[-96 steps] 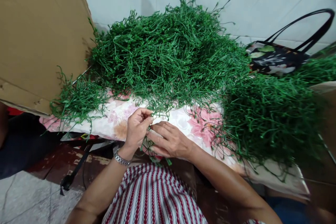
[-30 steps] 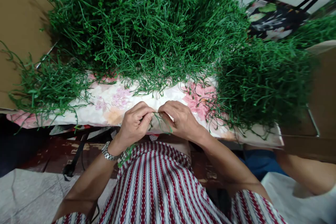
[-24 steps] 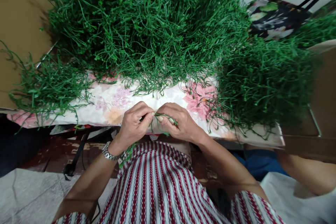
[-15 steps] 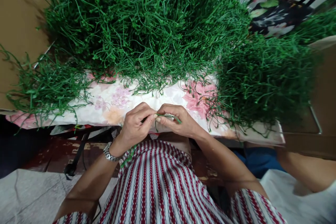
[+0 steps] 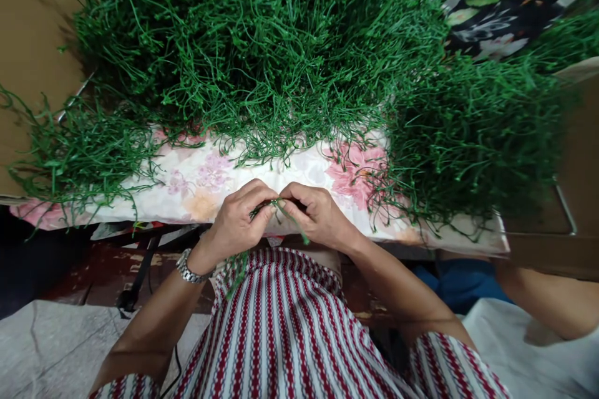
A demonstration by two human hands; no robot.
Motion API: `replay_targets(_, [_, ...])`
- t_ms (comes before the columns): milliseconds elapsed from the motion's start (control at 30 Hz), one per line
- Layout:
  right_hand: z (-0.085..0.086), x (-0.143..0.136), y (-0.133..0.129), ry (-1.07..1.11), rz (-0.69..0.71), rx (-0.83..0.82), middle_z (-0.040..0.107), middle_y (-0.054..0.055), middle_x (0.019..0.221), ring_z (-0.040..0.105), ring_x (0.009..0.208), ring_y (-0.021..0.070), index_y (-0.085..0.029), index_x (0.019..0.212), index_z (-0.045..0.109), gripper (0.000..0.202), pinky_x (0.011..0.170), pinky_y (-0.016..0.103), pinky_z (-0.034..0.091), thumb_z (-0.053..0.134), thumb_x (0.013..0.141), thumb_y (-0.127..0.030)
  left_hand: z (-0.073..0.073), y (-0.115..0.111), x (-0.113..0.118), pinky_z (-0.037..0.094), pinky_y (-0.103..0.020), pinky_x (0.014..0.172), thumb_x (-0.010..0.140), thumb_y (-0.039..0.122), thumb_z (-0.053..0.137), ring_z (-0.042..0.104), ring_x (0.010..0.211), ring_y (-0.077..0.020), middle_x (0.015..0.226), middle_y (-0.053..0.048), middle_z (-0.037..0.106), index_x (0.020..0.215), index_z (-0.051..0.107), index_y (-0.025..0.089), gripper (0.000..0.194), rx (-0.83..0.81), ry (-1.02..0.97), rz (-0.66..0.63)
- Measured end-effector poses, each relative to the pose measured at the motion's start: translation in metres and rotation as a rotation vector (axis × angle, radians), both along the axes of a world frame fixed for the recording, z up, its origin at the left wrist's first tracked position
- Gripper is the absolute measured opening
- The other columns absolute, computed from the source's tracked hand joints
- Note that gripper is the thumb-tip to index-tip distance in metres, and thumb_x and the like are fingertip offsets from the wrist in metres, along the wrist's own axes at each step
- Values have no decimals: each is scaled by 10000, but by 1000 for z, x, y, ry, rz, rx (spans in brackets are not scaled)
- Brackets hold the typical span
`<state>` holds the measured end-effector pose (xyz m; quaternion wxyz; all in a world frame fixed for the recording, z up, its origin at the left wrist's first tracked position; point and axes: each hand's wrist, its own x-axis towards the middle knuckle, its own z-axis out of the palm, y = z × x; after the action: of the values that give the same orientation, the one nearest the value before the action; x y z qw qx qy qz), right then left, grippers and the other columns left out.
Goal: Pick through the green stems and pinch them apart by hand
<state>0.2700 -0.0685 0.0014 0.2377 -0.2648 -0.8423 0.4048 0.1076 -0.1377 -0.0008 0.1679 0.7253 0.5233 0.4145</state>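
My left hand (image 5: pixel 241 217) and my right hand (image 5: pixel 321 215) meet at the fingertips above the near edge of the floral cloth. Both pinch thin green stems (image 5: pixel 297 224), one of which hangs down over my right thumb. More green strands (image 5: pixel 238 271) dangle below my left palm, against the striped clothing. My left wrist wears a metal watch (image 5: pixel 186 267). Just beyond my hands rises a big tangled heap of green stems (image 5: pixel 262 43), possibly plastic. The exact point where the stems cross is partly hidden by my fingers.
A smaller pile of stems (image 5: pixel 88 149) lies left, and another pile (image 5: pixel 472 143) right. Cardboard (image 5: pixel 37 50) stands on the left, with more cardboard (image 5: pixel 566 199) at right. A dark floral bag (image 5: pixel 500 19) is at the back right. Another person's arm (image 5: pixel 552 299) shows at lower right.
The stem at my right fingers has swung from pointing right to hanging down over the thumb. The strands below my left palm show more. Both hands stay together.
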Motion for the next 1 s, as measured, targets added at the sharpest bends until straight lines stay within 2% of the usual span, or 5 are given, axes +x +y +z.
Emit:
replay_targets(333, [-1,2,5,-174,123,1,483,-36,572,413,514,57,-132,750,571,182,520,179,280,440,855,-203,-10,-1,-3,422,-255,613,792,47,463,512,669,-129,707,-39,560,735,575,164,172,135,197,-42])
replay_targets(433, [-3,4,6,-68,221,-42,411,-49,526,374,482,48,-132,662,532,247,489,173,268,438,865,-236,-9,-3,-7,411,-244,581,773,38,500,502,633,-117,679,-25,552,720,580,164,159,126,56,-69])
replay_targets(567, [-1,8,7,179,361,-225,493,-17,584,429,516,58,-121,764,573,261,509,172,337,436,889,-305,-9,-5,-16,416,-229,565,778,59,543,523,632,-111,650,-11,550,751,590,161,116,131,-203,-31])
replay_targets(767, [-2,-3,13,239,128,-322,511,6,705,454,630,79,-125,834,557,311,574,188,365,460,880,-417,-6,-6,-10,449,-253,630,787,75,546,537,699,-130,735,-33,571,842,567,165,108,113,-3,-30])
replay_targets(1000, [-13,-6,9,57,257,-468,388,-47,644,355,585,60,-126,781,522,363,521,178,291,560,807,-486,-7,-5,-1,445,-258,654,800,45,460,529,726,-137,753,-37,557,854,541,174,161,107,124,-22])
